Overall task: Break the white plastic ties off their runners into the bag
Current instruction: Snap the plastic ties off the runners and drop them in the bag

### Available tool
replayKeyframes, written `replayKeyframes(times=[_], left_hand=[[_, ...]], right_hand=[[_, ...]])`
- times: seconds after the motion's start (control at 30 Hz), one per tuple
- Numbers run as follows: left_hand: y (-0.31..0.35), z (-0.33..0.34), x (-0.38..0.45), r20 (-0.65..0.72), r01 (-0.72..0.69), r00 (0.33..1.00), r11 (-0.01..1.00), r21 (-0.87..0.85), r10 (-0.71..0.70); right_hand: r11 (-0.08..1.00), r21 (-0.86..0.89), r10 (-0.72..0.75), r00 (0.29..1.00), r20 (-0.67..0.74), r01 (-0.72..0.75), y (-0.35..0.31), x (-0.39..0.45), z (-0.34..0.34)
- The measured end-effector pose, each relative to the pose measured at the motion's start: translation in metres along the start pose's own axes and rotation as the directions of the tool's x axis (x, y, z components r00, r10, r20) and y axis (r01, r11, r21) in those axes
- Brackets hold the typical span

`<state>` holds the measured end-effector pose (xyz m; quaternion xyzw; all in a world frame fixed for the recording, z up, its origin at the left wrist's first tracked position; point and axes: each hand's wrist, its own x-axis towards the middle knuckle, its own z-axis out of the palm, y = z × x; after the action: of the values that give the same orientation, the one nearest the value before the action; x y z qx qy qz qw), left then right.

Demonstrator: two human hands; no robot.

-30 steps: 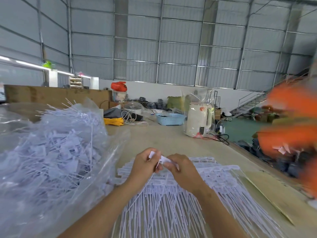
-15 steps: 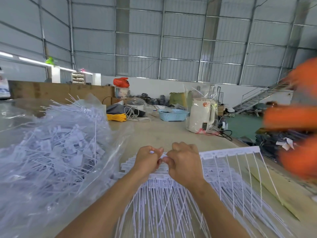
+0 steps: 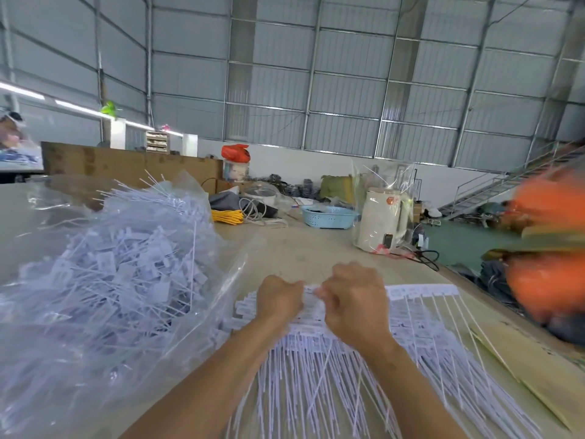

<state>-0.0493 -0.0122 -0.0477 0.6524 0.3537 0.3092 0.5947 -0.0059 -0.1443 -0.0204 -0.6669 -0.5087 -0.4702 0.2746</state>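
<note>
Both hands are curled side by side over the head end of the white plastic ties [image 3: 342,369], which lie fanned out in a stack on the pale surface [image 3: 304,248] right in front of the person. The left hand [image 3: 278,301] and the right hand [image 3: 356,304] seem to be gripping the same white strip [image 3: 311,294] between them, though motion blur hides the fingertips. Just left of the stack, the clear bag [image 3: 104,280] bulges with loose ties.

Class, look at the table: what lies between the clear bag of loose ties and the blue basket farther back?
In the head view, between the bag and the blue basket lie a yellow coiled cord and white cable, on the table.
</note>
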Motion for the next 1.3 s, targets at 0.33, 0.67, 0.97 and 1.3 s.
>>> replayKeyframes(times=[0.33,0.67,0.97,1.3], left_hand=[[0.021,0.015,-0.025,0.281,-0.033,0.944,0.898,-0.439,0.173],[0.017,0.007,-0.038,0.228,-0.479,0.781,0.793,-0.377,0.581],[0.017,0.004,-0.037,0.076,-0.560,0.798,0.782,-0.274,0.598],[0.025,0.006,-0.034,0.227,-0.078,0.957,0.914,-0.398,0.181]], right_hand=[[0.969,0.193,0.128,0.982,0.141,-0.154,0.016,0.006,-0.020],[0.924,0.266,0.227,0.955,0.194,-0.273,0.010,0.009,-0.018],[0.993,-0.016,0.120,0.975,0.188,-0.119,0.010,0.007,-0.011],[0.995,-0.096,0.001,0.998,-0.058,-0.007,0.010,0.007,-0.016]])
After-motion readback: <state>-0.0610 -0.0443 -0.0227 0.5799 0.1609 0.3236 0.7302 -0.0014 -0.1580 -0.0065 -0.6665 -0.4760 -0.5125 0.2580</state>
